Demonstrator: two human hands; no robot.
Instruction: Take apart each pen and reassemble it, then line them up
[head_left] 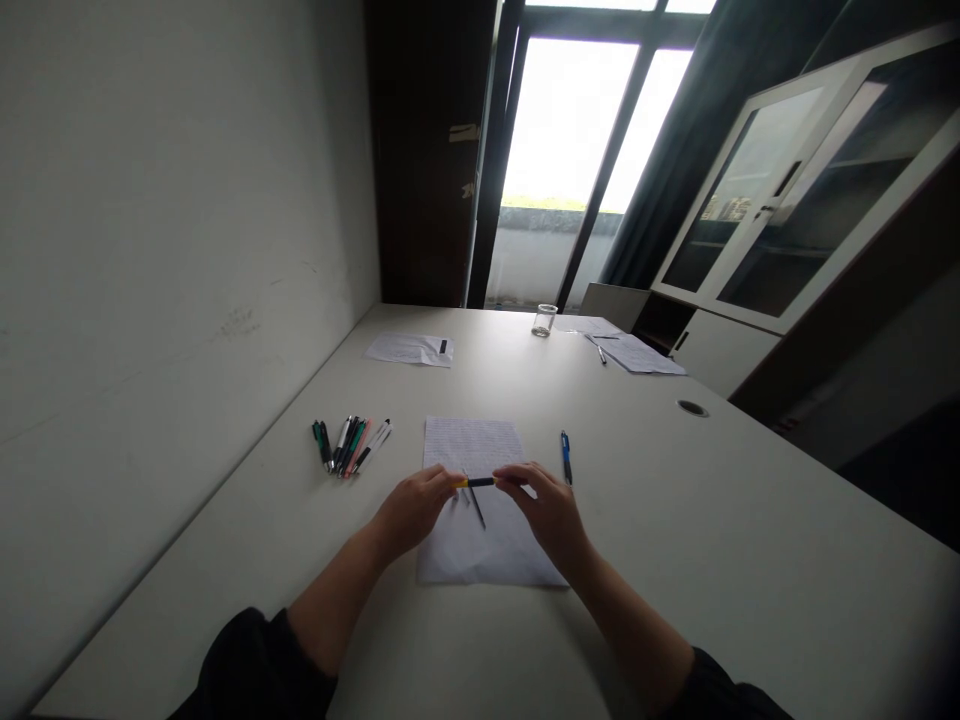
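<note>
Pen (481, 482): held level above the paper (491, 560), gripped at both ends, presumably for even control.
Left hand (416, 507): pinching the yellow end.
Right hand (549, 510): pinching the opposite end.
Thin rod (478, 512): lying on the paper, probably for easy sighting against white.
Blue pen (566, 457): resting on the worktop (675, 480), right of the paper, apart from the pen cluster (347, 448) at left, presumably to prevent mixing.

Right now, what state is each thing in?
Yellow-and-black pen: held roughly level
Left hand: pinching its yellow end
Right hand: pinching its other end
Paper: flat, partly written on
Thin dark rod: on paper
Blue pen: lying flat
Pens at left: loosely grouped
Glass tumbler: upright
Far-right papers: loosely stacked
Cabinet doors: closed
</note>
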